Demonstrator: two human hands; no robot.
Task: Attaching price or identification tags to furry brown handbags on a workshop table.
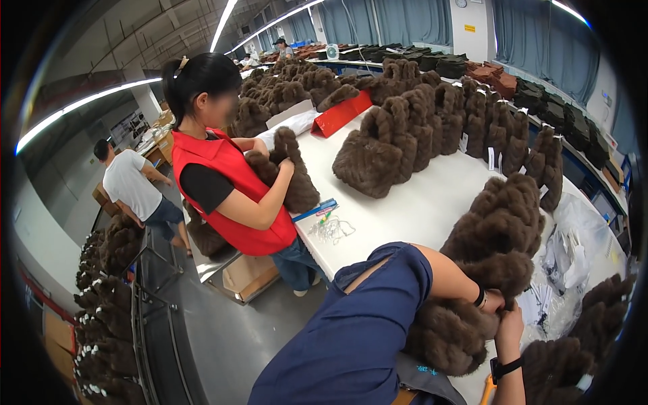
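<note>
A brown furry handbag [445,336] rests on the white table right before me. My left hand [493,300], with a dark band at the wrist, reaches across from the left and grips the bag near its handle. Close beside it, my right hand [509,324], wearing a black watch, pinches the same part with its fingers. Fur and the hands themselves hide what lies between the fingertips. Just beyond, more brown furry bags [498,217] stand packed together.
Clear plastic and white tags [544,304] lie to the right. An orange-handled tool [488,390] is by my right forearm. Across the table's corner, a person in a red vest [223,177] handles another furry bag [298,177]. A blue comb [316,209] lies near the edge.
</note>
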